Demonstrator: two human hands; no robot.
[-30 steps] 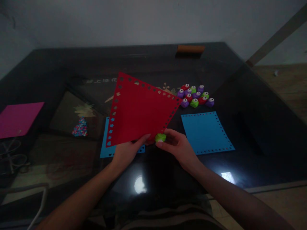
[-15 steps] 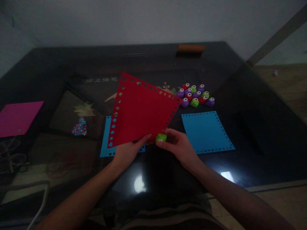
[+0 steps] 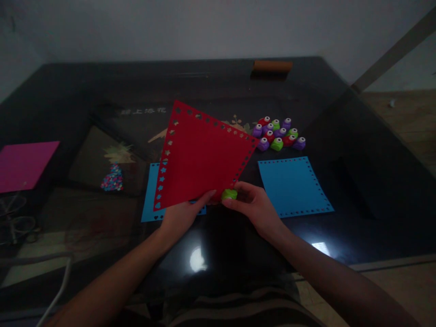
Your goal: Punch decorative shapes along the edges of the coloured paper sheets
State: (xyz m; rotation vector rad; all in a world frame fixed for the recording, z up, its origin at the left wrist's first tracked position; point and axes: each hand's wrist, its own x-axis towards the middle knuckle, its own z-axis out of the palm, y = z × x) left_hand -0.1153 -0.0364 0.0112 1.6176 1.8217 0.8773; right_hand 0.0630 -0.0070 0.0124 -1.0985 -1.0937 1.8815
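A red sheet of paper (image 3: 206, 156), with shaped holes punched along its edges, is held tilted above the table. My left hand (image 3: 185, 215) grips its lower edge, thumb on top and the other fingers hidden underneath. In my right hand (image 3: 255, 204) is a green craft punch (image 3: 229, 194), pinched between thumb and fingers at the sheet's near corner. Part of the punch is covered by my fingers. Under the red sheet lies a blue sheet (image 3: 148, 200), partly hidden. Another blue sheet (image 3: 294, 186) with punched edges lies beside my right hand.
Several purple, red and green craft punches (image 3: 279, 132) stand grouped behind the right blue sheet. A pile of confetti (image 3: 113, 178) and a pink sheet (image 3: 27, 165) lie to the left. A brown cylinder (image 3: 272, 66) lies at the far edge of the glossy dark table (image 3: 218, 268).
Both hands keep their hold on the red sheet and the green punch, almost unmoved. The whole view has shifted very slightly.
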